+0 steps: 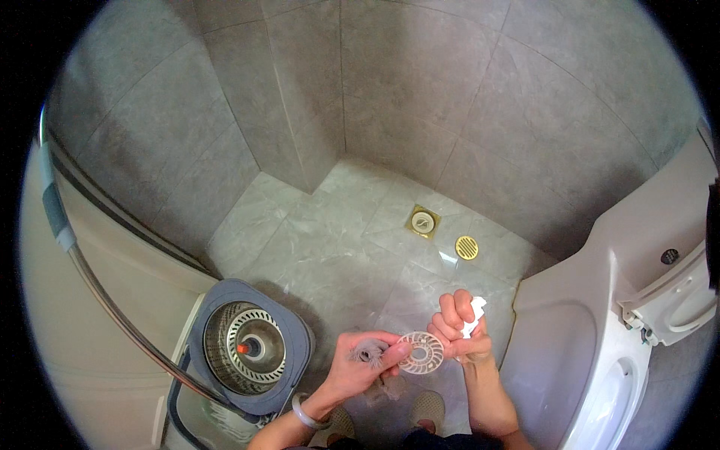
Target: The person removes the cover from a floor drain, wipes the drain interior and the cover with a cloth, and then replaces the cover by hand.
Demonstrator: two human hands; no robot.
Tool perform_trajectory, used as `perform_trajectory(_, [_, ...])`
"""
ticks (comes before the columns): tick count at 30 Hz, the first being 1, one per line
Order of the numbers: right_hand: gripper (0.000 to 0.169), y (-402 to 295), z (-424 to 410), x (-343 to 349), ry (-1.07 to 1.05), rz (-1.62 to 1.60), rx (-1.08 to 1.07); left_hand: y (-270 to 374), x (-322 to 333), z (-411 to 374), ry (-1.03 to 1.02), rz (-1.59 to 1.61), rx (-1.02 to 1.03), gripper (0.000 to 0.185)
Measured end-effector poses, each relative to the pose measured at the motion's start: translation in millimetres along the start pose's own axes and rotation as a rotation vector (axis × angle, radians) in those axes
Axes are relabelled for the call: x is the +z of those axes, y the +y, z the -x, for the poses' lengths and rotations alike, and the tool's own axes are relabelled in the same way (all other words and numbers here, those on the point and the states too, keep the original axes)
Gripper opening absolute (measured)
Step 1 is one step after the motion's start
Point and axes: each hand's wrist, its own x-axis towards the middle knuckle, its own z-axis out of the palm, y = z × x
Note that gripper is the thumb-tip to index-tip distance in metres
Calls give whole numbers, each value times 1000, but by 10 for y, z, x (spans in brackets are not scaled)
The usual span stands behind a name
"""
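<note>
My left hand (365, 360) pinches a round slotted plastic disc (430, 365) between thumb and fingers. Tucked in the same hand is a grey tuft of bristles (368, 352), perhaps a small brush head. A crumpled white tissue (475, 316) is clutched in my right hand (464, 329), whose lower fingers meet the disc's right edge. On the tiled floor ahead, a square gold floor drain (423, 221) has its round grate off, showing a pale insert. The round gold grate (467, 247) lies just right of it.
A grey mop bucket (301, 337) with a metal spin basket (219, 343) stands at left. A mop pole (104, 298) slants into it, bent by the lens. The white toilet (554, 360), lid raised, rises at right. Tiled walls (394, 84) meet ahead; my slippers (428, 406) are below.
</note>
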Motion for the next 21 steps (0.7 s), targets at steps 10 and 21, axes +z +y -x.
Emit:
perform_trajectory(10, [47,-8,42,51,87,169,-29,32,29,19,47,-47,18,20])
perform_trajectory(21, [45,-50,49,16,69,166,-32,11,38,20,44,-46,52,20])
